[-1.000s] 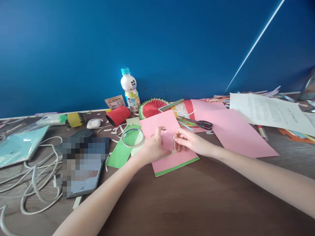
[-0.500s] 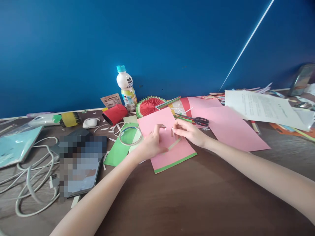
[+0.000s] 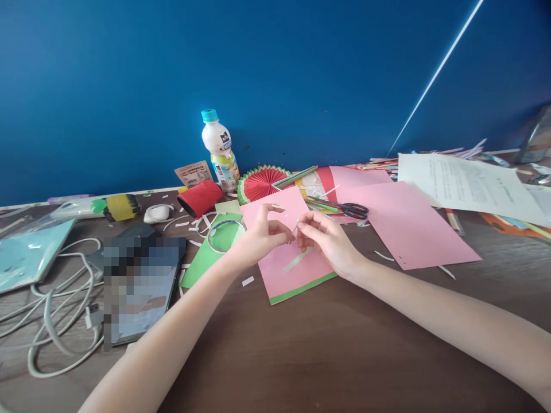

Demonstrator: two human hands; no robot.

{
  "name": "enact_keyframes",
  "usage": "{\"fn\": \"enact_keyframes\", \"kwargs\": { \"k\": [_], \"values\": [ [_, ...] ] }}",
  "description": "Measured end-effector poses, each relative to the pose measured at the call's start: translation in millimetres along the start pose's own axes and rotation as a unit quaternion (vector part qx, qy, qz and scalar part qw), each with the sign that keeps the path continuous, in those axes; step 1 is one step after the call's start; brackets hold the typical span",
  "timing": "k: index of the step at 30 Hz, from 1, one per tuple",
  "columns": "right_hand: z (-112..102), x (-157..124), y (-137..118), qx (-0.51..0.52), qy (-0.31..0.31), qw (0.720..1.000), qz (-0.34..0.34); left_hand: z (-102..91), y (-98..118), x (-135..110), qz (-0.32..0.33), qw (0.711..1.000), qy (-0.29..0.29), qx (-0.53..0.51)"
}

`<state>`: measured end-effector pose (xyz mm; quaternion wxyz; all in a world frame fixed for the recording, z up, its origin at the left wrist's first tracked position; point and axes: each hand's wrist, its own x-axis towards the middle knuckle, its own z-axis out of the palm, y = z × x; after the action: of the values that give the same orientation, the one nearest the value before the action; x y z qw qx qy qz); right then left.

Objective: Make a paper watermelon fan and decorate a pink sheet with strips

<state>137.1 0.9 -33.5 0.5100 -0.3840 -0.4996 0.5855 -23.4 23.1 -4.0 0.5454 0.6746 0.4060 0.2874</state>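
Note:
Above a pink sheet of paper point(image 3: 279, 281) with a green strip along its near edge, my hands meet fingertip to fingertip. My left hand point(image 3: 264, 235) has its index finger curved and raised, its thumb and another finger drawn together near the right fingertips. My right hand point(image 3: 327, 241) is closed in a pinch. A tiny thin thing shows between the fingertips; its kind is too small to tell. Below the right fingers a pale narrow strip point(image 3: 297, 261) slants over the pink paper. Left of my left wrist a shiny ring point(image 3: 209, 238) lies on green paper point(image 3: 200, 264).
Black-handled scissors point(image 3: 355, 210) lie behind my right hand, beside another pink sheet point(image 3: 417, 229). At the back stand a bottle point(image 3: 221, 152) and a red paper fan point(image 3: 262, 183). A phone point(image 3: 150, 298) and white cables point(image 3: 47, 321) lie left. Paper scraps point(image 3: 248, 281) are scattered about.
My right hand has moved slightly left and my left hand slightly up, bringing their fingertips together. The pale strip has shifted a little to the left and down.

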Motion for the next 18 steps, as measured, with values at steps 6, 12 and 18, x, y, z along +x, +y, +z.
{"fn": "enact_keyframes", "kwargs": {
  "k": [6,12,18],
  "values": [
    [-4,2,-1,-0.028,0.018,0.999,0.014,-1.6,-1,0,0.002,1.0,0.005,0.026],
    [-13,11,-7,-0.016,0.024,0.999,0.033,-7.6,9,-3,0.025,0.999,-0.011,0.035],
    [-14,9,-15,-0.122,-0.068,0.99,-0.005,-7.2,10,-4,0.012,0.998,-0.024,0.064]
  ]
}}
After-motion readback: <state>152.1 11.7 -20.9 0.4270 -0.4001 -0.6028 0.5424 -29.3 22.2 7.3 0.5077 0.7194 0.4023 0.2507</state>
